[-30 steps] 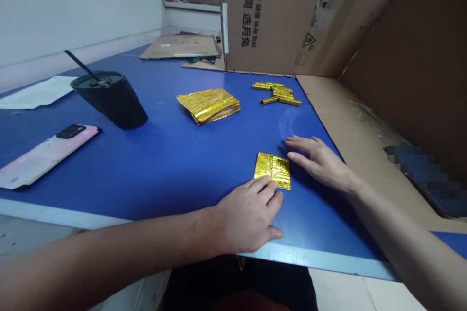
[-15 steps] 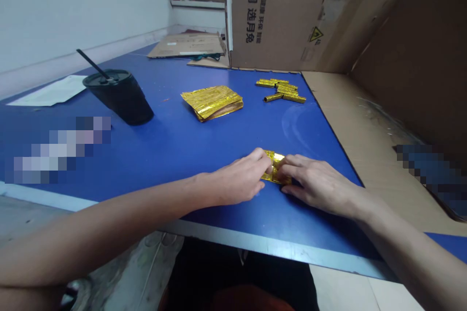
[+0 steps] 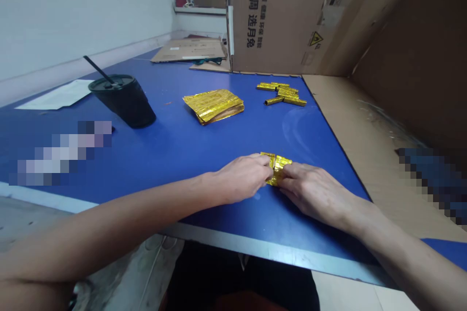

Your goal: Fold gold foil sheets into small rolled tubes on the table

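Left hand and right hand flank the foil near the front edge of the table, 1 per side, seemingly steadying it. Both reach inward, fingers curled narrowly; whether they pinch cannot be told. Stack and rolls lie beyond, apparently leaving room.

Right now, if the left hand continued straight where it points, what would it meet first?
The left hand is at the small gold sheet; just across it, the right hand seems first in line, though depth is hard to judge.
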Action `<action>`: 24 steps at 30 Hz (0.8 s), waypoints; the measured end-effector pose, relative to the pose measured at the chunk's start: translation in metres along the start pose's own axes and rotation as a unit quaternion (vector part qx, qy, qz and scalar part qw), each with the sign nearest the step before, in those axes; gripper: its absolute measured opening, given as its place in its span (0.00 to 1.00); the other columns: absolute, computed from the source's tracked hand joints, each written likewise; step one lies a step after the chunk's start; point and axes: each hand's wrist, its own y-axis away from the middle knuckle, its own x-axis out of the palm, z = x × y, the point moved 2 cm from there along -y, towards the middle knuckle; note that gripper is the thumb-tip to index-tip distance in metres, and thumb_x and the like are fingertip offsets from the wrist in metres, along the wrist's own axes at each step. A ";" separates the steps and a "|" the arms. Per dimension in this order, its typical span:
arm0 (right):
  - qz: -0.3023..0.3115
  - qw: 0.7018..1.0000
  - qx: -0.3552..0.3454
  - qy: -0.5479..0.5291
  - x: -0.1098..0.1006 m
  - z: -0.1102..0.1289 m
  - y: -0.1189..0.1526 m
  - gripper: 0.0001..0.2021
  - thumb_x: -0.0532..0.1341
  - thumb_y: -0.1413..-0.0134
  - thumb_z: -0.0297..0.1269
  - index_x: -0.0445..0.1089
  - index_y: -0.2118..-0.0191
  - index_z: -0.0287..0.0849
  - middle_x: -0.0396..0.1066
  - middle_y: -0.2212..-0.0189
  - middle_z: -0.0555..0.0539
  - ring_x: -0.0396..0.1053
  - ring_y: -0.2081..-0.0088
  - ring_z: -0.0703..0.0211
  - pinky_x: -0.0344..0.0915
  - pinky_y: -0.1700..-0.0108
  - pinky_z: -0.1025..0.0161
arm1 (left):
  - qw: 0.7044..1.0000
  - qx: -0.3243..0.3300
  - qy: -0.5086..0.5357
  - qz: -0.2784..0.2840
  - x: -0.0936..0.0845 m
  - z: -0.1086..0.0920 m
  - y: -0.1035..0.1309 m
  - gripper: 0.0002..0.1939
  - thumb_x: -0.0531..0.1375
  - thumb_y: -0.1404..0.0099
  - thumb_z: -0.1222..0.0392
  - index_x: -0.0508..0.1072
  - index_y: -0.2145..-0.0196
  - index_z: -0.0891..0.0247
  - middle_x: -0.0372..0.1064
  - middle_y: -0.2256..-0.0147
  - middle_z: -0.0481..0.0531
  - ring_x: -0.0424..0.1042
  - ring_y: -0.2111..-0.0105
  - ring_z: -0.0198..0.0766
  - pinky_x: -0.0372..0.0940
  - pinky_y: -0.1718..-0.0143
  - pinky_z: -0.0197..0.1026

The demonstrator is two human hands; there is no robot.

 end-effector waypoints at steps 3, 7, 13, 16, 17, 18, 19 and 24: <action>-0.007 1.000 0.004 0.000 0.000 0.001 0.000 0.17 0.46 0.41 0.35 0.72 0.68 0.42 0.71 0.65 0.43 0.68 0.62 0.55 0.66 0.61 0.57 | 0.998 0.033 -0.053 -0.003 0.002 -0.002 0.000 0.10 0.50 0.39 0.68 0.69 0.62 0.68 0.66 0.62 0.54 0.65 0.60 0.40 0.61 0.56 0.41; -0.013 1.000 0.007 -0.003 -0.001 0.001 -0.002 0.16 0.47 0.42 0.35 0.72 0.68 0.42 0.71 0.64 0.42 0.68 0.60 0.53 0.66 0.60 0.56 | 0.992 0.063 -0.105 0.021 0.002 -0.006 0.002 0.10 0.49 0.38 0.69 0.69 0.63 0.70 0.67 0.63 0.56 0.65 0.61 0.42 0.62 0.59 0.41; -0.021 1.000 0.003 0.009 0.001 0.000 -0.002 0.15 0.47 0.42 0.33 0.70 0.66 0.40 0.71 0.61 0.41 0.67 0.57 0.53 0.65 0.58 0.56 | 0.986 0.071 -0.142 0.047 -0.001 -0.011 0.000 0.11 0.50 0.38 0.70 0.70 0.63 0.71 0.67 0.60 0.58 0.65 0.58 0.43 0.63 0.62 0.40; -0.022 0.999 -0.002 0.032 0.002 0.002 -0.003 0.14 0.47 0.42 0.32 0.69 0.66 0.39 0.71 0.62 0.40 0.67 0.58 0.54 0.65 0.59 0.57 | 0.987 0.079 -0.133 0.037 -0.002 -0.010 -0.002 0.10 0.51 0.39 0.71 0.70 0.63 0.70 0.68 0.60 0.58 0.65 0.58 0.40 0.62 0.59 0.39; -0.023 0.999 -0.002 0.042 0.003 0.003 -0.003 0.13 0.47 0.42 0.32 0.69 0.66 0.39 0.71 0.62 0.40 0.67 0.59 0.55 0.65 0.59 0.58 | 0.988 0.081 -0.128 0.030 -0.002 -0.010 -0.003 0.10 0.52 0.40 0.71 0.70 0.63 0.70 0.68 0.60 0.58 0.66 0.58 0.40 0.62 0.58 0.39; -0.023 0.998 -0.003 0.054 0.004 0.003 -0.003 0.13 0.47 0.42 0.31 0.69 0.66 0.39 0.71 0.63 0.40 0.67 0.60 0.56 0.65 0.60 0.58 | 0.989 0.082 -0.124 0.023 -0.002 -0.009 -0.003 0.10 0.52 0.40 0.71 0.70 0.63 0.70 0.69 0.60 0.58 0.66 0.58 0.39 0.62 0.58 0.39; -0.021 0.997 -0.003 0.068 0.005 0.004 -0.004 0.13 0.47 0.42 0.30 0.69 0.67 0.38 0.71 0.64 0.40 0.68 0.61 0.56 0.65 0.60 0.59 | 0.989 0.082 -0.120 0.019 -0.002 -0.009 -0.004 0.10 0.52 0.41 0.71 0.70 0.63 0.70 0.69 0.61 0.58 0.66 0.58 0.39 0.62 0.58 0.39; -0.025 0.992 -0.011 0.120 0.010 0.004 -0.007 0.11 0.49 0.45 0.27 0.68 0.72 0.36 0.71 0.71 0.41 0.68 0.68 0.56 0.65 0.65 0.59 | 0.989 0.075 -0.122 0.041 -0.004 -0.009 -0.003 0.09 0.53 0.42 0.71 0.70 0.64 0.71 0.69 0.61 0.58 0.66 0.58 0.42 0.62 0.58 0.41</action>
